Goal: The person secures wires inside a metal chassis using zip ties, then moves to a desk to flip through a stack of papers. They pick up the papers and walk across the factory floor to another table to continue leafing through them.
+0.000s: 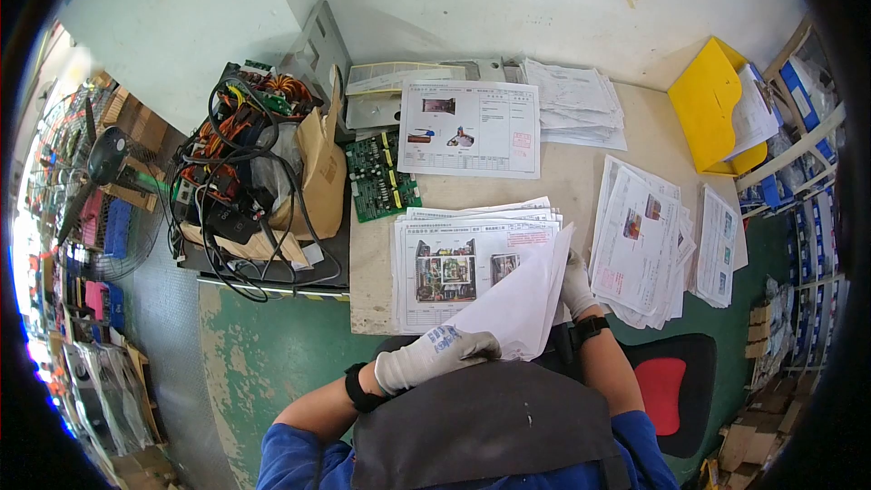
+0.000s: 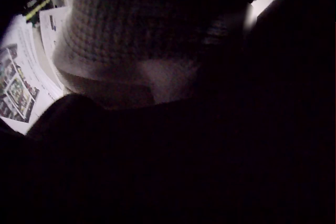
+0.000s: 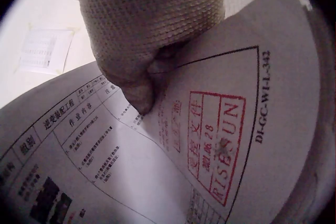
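Observation:
Both hands wear pale knitted gloves. The left hand (image 1: 438, 358) lies at the near edge of a paper stack (image 1: 426, 308), its fingers curled at the lower part of a lifted, bent sheet (image 1: 522, 308). Dark shadow hides most of the left glove (image 2: 131, 35) in the left wrist view. At the stack's right side, the right hand (image 1: 577, 286) grips the raised papers. The right wrist view shows that glove (image 3: 149, 24) pinching a printed sheet (image 3: 252, 129) with a red stamp. The top page of the stack carries photos of circuit assemblies.
Another printed sheet (image 1: 469, 141) and a green circuit board (image 1: 381, 183) lie beyond the stack. Loose papers (image 1: 635, 245) are spread at right, near a yellow holder (image 1: 717, 109). At left stands a box (image 1: 322, 172) heaped with cables. More papers (image 1: 576, 100) lie by the wall.

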The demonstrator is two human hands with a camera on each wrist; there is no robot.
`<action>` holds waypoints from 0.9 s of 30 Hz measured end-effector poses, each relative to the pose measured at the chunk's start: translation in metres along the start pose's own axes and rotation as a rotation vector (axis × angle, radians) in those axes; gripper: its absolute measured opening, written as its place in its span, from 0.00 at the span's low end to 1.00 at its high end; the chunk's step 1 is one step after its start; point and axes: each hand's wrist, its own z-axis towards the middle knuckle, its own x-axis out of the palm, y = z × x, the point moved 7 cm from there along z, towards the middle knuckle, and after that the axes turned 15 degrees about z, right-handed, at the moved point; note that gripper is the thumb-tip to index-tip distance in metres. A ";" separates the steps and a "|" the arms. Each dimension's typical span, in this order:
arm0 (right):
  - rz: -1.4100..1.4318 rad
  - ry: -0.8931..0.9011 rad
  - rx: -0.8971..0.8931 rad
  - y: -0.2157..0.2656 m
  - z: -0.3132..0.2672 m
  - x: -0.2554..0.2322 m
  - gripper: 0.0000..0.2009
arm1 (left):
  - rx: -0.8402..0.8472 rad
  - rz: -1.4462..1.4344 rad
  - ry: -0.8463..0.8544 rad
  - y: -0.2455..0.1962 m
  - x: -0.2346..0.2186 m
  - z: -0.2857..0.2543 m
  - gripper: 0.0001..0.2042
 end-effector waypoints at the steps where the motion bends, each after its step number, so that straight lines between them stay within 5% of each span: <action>1: -0.026 0.010 -0.016 0.005 -0.002 0.002 0.10 | -0.001 0.008 0.002 0.000 0.000 0.000 0.11; 27: 0.096 -0.011 0.055 -0.014 0.008 -0.006 0.20 | 0.018 -0.004 -0.020 0.006 0.003 0.000 0.10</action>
